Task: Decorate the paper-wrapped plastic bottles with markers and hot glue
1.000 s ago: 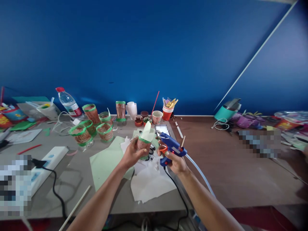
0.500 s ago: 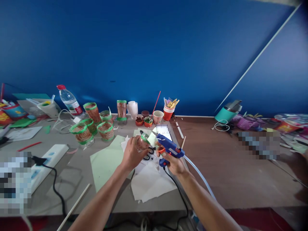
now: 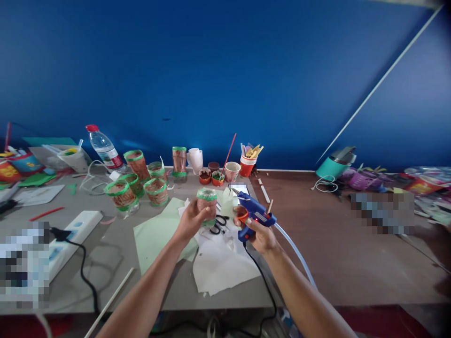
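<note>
My left hand is closed around a small clear cup painted brown with green bands at top and bottom, held roughly upright. In my right hand is a blue hot glue gun, its nozzle pointing up and left, apart from the cup. A red light glows on the gun's body, and a pale glue stick trails from its rear. Beneath and between the hands lie black-handled scissors on white paper. Pale green paper spreads under my left wrist.
Several similar painted cups stand back left, near a water bottle. Behind the hands are paint pots and a red cup of sticks. A power strip lies left. The glue gun's black cord hangs off the front edge.
The painted cup has turned from tilted to roughly upright in my left hand. My right hand has drawn the glue gun slightly right, away from the cup.
</note>
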`<state>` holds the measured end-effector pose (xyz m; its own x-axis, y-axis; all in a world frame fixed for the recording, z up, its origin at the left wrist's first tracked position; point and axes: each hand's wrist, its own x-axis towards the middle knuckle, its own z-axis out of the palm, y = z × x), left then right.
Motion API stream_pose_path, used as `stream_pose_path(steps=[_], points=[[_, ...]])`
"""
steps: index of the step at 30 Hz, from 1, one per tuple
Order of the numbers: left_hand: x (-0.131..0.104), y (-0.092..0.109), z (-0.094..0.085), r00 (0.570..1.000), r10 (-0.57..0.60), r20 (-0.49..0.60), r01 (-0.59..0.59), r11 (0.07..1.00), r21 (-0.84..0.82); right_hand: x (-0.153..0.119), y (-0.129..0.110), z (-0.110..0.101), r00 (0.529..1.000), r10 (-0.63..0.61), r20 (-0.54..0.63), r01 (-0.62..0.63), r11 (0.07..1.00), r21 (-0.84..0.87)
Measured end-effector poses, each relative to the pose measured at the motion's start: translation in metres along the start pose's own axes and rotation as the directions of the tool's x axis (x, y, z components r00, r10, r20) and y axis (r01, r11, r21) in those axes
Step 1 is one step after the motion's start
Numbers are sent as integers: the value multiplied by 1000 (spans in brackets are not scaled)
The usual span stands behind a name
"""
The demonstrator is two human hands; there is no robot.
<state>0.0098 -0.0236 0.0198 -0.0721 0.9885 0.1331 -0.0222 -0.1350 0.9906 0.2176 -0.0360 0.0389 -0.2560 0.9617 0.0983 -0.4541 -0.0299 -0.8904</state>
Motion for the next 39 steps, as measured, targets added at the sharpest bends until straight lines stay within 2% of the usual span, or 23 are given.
stream_pose_path(steps=[3,6,11,17,22,25,27,30,32,35,39], points=[[0,1,-4,997,-79,-19,73,976,-207,4,6,-5,994,33,-101,-32,999,10],[0,7,-11,981,-192,-2,172,888,-426,8,11,-10,981,55,-184,-52,998,23],[1,12,-19,963,-230,143,270,756,-596,8,11,-11,989,47,-140,-43,999,30],[1,6,-21,952,-219,213,305,709,-636,5,11,-8,993,85,-85,-84,996,6],[0,7,-27,937,-154,313,335,649,-683,3,15,-10,992,124,-20,-126,976,-179],[0,4,-28,930,-150,336,348,654,-671,1,15,-9,986,161,-35,-165,941,-296],[1,0,-26,938,-179,298,336,691,-640,0,14,-6,985,164,-57,-173,926,-336],[1,-5,-21,953,-246,176,302,757,-579,1,14,-6,994,95,-45,-105,934,-341],[2,-5,-17,961,-247,124,273,774,-572,2,17,-8,997,59,-49,-72,943,-324],[3,-1,-14,971,-204,126,239,765,-598,3,22,-12,996,58,-67,-75,955,-287],[2,3,-12,976,-190,111,218,773,-596,3,26,-15,999,44,-11,-45,978,-205]])
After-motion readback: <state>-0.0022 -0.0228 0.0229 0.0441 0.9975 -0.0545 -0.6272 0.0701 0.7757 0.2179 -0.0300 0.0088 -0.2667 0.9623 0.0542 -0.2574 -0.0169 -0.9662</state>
